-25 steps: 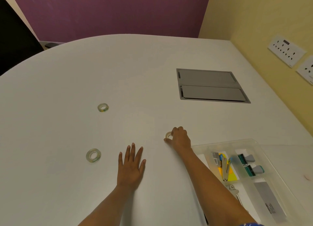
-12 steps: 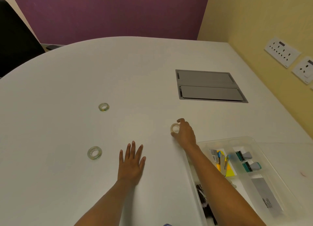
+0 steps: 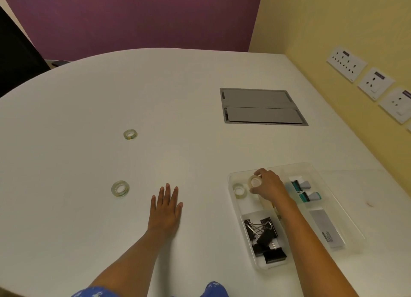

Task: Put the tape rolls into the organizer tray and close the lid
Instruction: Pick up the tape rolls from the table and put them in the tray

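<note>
Right hand (image 3: 268, 184) is over the far-left compartment of the clear organizer tray (image 3: 353, 225), fingers pinched on a tape roll (image 3: 255, 181); roll is tilted, hole facing the camera, held above the compartment floor as far as I can tell. Second tape roll (image 3: 239, 190) lies flat in that same compartment, just left of the hand, close to the held roll; can't tell if they touch.

Left hand (image 3: 165, 207) is flat on the white surface (image 3: 178, 96), palm down, fingers spread slightly, holding nothing. It sits well left of the tray.

Two more tape rolls are out on the surface, both left of the left hand: near roll (image 3: 120, 188) roughly level with its fingertips, far roll (image 3: 130, 134) further out and well apart from the first. Both lie flat.

Tray contents relative to the right hand: black binder clips (image 3: 263, 236) in the compartment nearer the body, left of the forearm; two teal-and-grey items (image 3: 303, 191) just right of the hand; a grey flat box (image 3: 327, 229) right of the forearm. The forearm crosses the middle compartment and hides most of it.

Grey hatch panel (image 3: 262, 106) is set into the surface beyond the tray. Wall sockets (image 3: 375, 83) are on the yellow wall to the right.
</note>
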`<state>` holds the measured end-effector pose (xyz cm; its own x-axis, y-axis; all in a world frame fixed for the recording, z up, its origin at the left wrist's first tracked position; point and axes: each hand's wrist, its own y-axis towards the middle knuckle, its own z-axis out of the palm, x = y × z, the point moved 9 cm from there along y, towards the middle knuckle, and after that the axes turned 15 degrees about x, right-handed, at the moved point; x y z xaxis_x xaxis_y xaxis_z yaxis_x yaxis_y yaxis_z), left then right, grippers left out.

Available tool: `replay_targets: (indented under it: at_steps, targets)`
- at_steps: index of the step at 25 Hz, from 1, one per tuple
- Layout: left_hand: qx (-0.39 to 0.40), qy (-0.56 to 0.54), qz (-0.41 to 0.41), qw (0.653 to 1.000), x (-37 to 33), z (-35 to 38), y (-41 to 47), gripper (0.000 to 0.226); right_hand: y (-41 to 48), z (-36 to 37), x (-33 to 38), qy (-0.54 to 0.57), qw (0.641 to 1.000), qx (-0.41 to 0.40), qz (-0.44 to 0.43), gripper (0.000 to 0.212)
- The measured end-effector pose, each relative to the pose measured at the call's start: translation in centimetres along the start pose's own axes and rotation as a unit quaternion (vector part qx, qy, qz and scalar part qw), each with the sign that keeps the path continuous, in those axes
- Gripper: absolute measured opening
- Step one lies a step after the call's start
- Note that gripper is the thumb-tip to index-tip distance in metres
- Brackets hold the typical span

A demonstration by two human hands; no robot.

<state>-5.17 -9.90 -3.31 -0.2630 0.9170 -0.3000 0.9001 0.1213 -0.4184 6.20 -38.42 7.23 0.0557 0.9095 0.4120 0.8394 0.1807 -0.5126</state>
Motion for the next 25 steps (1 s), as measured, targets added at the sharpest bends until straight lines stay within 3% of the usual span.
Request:
replay_targets:
  at_steps: [5, 8, 25]
  targets:
    - [0.005, -0.001, -0.001, 1.0, 0.0, 0.9, -1.6, 0.056, -1.1, 1.6, 0.3, -0.044, 0.997, -0.052, -0.023, 0.054]
    - [0.008, 0.0, -0.003, 1.0, 0.2, 1.2, -2.4, 0.057, -0.7, 2.7, 1.1, -0.063, 0.996, -0.044, -0.041, 0.054]
    - [0.032, 0.01, -0.015, 0.999, 0.0, 1.5, -3.2, 0.056, 0.8, 4.2, 1.1, 0.001, 0.996, -0.055, -0.067, 0.045]
